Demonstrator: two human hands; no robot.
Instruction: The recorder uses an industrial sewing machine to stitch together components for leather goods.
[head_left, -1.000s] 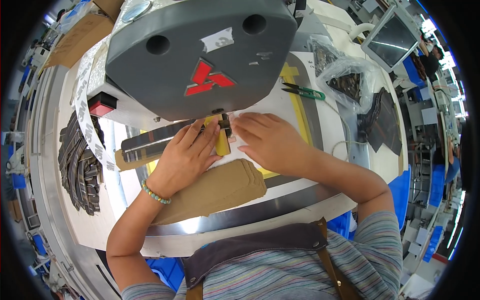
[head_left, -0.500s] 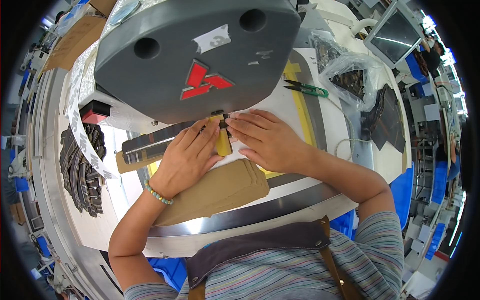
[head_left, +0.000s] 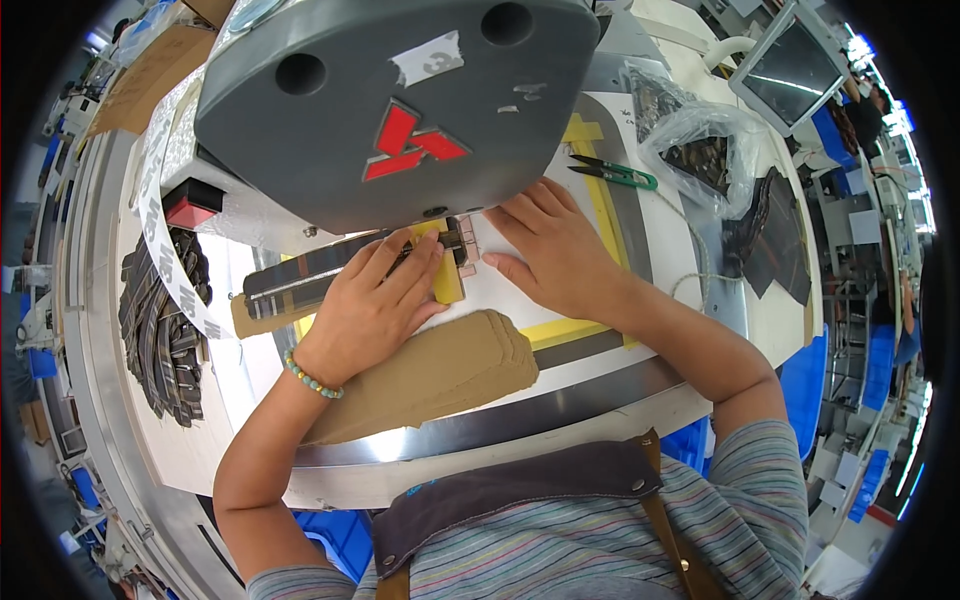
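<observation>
My left hand (head_left: pixel 365 310) lies with outstretched fingers over a dark plaid fabric strip (head_left: pixel 300 283), its fingertips on a yellow plate (head_left: pixel 448 275). At the plate's right edge show a small dark end of material and a pinkish clear fixture (head_left: pixel 468 240), too small to make out fully. My right hand (head_left: pixel 560 255) rests on the white work surface just right of the fixture, fingers apart, holding nothing; some fingertips come close to the machine head's lower edge. A stack of tan card pieces (head_left: pixel 440 375) lies in front of my left hand, and the wrist partly covers it.
A large grey machine head (head_left: pixel 330 140) overhangs the work spot. Green-handled thread snips (head_left: pixel 630 179) lie at the back right, near a clear plastic bag (head_left: pixel 735 150) and dark fabric pieces (head_left: pixel 775 235). Bundled plaid strips (head_left: pixel 165 340) lie at left, beside a red-and-black box (head_left: pixel 193 203).
My right hand has drawn away to the right from the yellow plate, uncovering the pinkish fixture. The left hand stays almost where it was on the strip and plate.
</observation>
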